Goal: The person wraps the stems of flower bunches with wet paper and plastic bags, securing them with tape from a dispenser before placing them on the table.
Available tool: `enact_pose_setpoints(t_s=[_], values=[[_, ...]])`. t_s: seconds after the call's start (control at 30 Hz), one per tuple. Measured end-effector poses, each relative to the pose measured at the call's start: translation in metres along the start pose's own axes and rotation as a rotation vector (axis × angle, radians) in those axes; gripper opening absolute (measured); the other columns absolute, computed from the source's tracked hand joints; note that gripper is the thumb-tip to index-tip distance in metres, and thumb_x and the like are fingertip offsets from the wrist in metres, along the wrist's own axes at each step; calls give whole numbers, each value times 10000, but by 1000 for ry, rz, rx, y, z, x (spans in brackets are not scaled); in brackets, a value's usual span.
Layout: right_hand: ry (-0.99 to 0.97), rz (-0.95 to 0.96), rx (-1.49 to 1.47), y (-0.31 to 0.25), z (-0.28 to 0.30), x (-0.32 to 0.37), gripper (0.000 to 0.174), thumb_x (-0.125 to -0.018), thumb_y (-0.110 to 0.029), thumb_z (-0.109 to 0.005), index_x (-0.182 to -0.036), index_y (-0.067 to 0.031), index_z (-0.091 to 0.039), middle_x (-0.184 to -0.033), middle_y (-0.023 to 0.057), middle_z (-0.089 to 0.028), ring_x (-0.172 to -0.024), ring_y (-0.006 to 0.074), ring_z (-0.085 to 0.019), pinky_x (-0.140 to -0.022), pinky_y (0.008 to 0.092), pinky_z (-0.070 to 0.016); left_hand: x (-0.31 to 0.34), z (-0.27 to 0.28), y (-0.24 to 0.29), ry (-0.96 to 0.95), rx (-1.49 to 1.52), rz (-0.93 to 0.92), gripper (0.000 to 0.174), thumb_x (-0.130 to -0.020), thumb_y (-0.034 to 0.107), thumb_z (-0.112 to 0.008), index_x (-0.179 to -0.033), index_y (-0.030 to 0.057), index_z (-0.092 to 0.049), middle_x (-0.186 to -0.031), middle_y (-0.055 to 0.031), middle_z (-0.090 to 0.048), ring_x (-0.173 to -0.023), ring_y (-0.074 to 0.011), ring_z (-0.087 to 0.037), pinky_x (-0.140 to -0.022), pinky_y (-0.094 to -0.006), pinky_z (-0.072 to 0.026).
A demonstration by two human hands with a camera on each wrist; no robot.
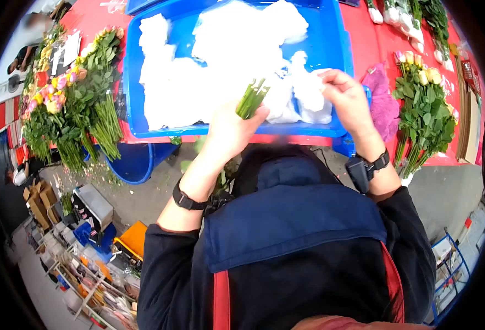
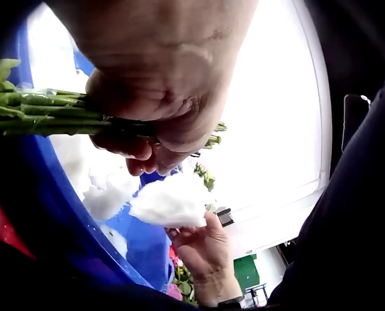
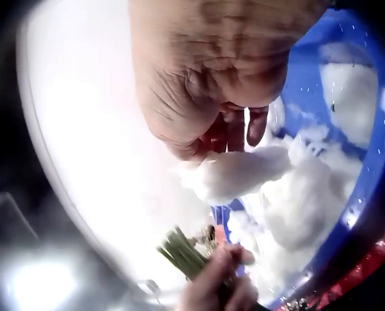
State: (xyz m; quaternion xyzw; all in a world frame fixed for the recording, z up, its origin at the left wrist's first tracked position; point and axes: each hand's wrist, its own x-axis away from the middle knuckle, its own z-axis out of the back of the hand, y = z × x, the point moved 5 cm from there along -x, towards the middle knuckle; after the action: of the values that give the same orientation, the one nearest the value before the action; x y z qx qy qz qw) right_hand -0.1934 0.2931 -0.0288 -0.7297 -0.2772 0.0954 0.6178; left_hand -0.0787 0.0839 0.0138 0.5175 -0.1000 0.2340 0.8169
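Stems [image 1: 251,99], a tight green bundle, stand near the centre of the head view in the left hand [image 1: 230,129], whose fingers are curled closely round them; the cut ends point towards the top of the frame. Just right of centre, the right hand [image 1: 348,99] has its thumb and fingers drawn together on a piece of white wadding [image 1: 311,94], over the lower right of a blue tray [image 1: 130,77]. More wadding [image 1: 234,55] fills much of that tray, so bright that its folds are washed out. The tray sits on a red tabletop [image 1: 358,52]. A heap of roses [image 1: 55,98] lies at the left of the frame, another bunch of roses [image 1: 426,104] at the right, with a pink cloth [image 1: 382,107] between it and the tray. A blue bucket [image 1: 134,165] shows below the tray's lower left corner.

From the left wrist, the left hand comes down from the top, its fingers wrapped about the stems, which run out to the left edge. At lower centre the right hand holds the piece of white wadding by its edge.

From the right wrist, that piece hangs at the centre beneath the right hand's bent fingers, with little gap between them and it. The left hand and the stem ends show at the bottom.
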Motion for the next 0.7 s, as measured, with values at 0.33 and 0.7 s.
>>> enact_pose_setpoints(t_s=[0.33, 0.7], values=[[-152, 239, 566, 5, -75, 7, 135, -842, -31, -660, -972, 1, -638, -927, 55, -636, -869, 122, -584, -761, 243, -471, -7, 6, -16, -39, 237, 180, 159, -800, 149, -697, -841, 4, -646, -690, -17, -610, -626, -93, -551, -580, -279, -452], [174, -68, -590, 2, 14, -8, 225, -940, -102, -504, -1138, -9, -554, -1037, 80, -655, -910, 164, -644, -806, 327, -527, -4, 29, -24, 61, 402, 181, 284, -818, 63, -662, -1032, -61, -523, -609, -4, -502, -436, -87, -455, -409, -232, -354]])
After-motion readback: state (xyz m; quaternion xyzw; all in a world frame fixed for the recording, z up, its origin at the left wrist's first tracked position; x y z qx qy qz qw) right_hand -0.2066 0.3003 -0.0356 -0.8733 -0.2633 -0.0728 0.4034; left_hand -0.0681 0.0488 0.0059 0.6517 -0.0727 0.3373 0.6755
